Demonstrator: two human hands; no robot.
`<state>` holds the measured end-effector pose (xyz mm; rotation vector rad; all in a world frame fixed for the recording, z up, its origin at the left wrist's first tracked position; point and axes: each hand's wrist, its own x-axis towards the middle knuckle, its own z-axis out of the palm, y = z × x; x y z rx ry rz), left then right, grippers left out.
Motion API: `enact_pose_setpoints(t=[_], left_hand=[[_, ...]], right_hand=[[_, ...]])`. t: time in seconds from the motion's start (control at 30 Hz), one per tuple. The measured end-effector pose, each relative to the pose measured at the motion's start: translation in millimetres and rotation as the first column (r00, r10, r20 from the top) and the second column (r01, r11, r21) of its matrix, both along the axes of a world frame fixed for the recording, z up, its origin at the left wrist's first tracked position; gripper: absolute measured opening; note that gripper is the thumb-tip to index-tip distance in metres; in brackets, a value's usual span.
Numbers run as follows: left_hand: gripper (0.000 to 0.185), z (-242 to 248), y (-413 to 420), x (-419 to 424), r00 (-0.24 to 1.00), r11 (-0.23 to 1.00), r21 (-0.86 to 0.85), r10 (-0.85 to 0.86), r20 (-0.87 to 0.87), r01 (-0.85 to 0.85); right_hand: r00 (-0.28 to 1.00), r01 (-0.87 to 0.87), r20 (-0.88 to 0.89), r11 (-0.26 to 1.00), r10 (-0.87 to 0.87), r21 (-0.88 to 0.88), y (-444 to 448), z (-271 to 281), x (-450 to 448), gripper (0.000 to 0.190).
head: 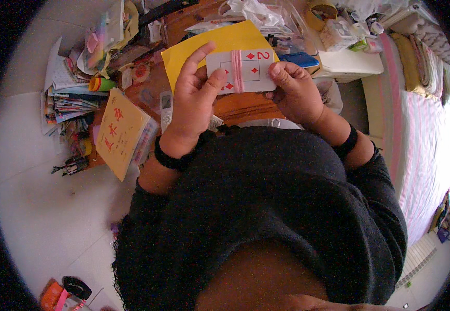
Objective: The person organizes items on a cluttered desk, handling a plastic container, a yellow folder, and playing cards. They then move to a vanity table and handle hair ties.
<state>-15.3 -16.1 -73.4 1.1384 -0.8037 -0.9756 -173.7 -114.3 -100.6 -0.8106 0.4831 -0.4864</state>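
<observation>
A deck of playing cards (pixel 252 79) is held up before me, the two of diamonds facing up. Several turns of a pink elastic band (pixel 237 70) run around its middle. My left hand (pixel 199 91) grips the deck's left end, thumb on the face and index finger stretched out above it. At the opposite end, my right hand (pixel 296 85) pinches the corner between thumb and fingers. Behind the deck is a sheet of yellow paper (pixel 217 39) on the wooden table (pixel 244 108). The undersides of the cards are hidden.
Left of my hand are a light-coloured remote control (pixel 166 110) and a tan pad with red writing (pixel 118 130). A blue object (pixel 300 59) lies right of the yellow paper. Stacked papers (pixel 73 103) stand at the left edge; a striped bed (pixel 415 155) is on the right.
</observation>
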Motion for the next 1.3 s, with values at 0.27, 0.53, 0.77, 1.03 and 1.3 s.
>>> enact_pose_setpoints(t=[0.27, 0.53, 0.77, 1.03, 1.3], left_hand=[[0.041, -4.9, 5.1, 0.5, 0.940, 0.990, -0.037, -0.139, -0.311, 0.134], [0.038, -16.7, 7.0, 2.2, 0.776, 0.958, -0.143, -0.284, -0.563, 0.247], [0.034, -26.5, 6.5, 3.8, 0.674, 0.953, -0.159, -0.295, -0.677, 0.258], [0.038, -29.3, 4.6, 6.8, 0.565, 0.943, -0.192, -0.317, -0.762, 0.270], [0.049, -5.0, -4.2, 0.0, 0.799, 0.989, -0.045, -0.085, 0.595, 0.139]], right_hand=[[0.897, -0.259, 0.412, 0.945, 0.159, 0.201, -9.1, -11.4, 0.9, 0.033], [0.848, -0.312, 0.486, 0.940, 0.209, 0.140, -8.6, -9.6, 1.8, 0.017], [0.927, -0.198, 0.348, 0.971, 0.141, 0.135, -7.5, -7.8, 2.2, 0.011], [0.971, -0.112, 0.219, 0.991, 0.092, 0.079, 0.1, -5.1, 7.6, 0.011], [0.995, 0.010, -0.092, 0.959, -0.037, -0.282, -9.2, -2.6, -2.3, 0.022]])
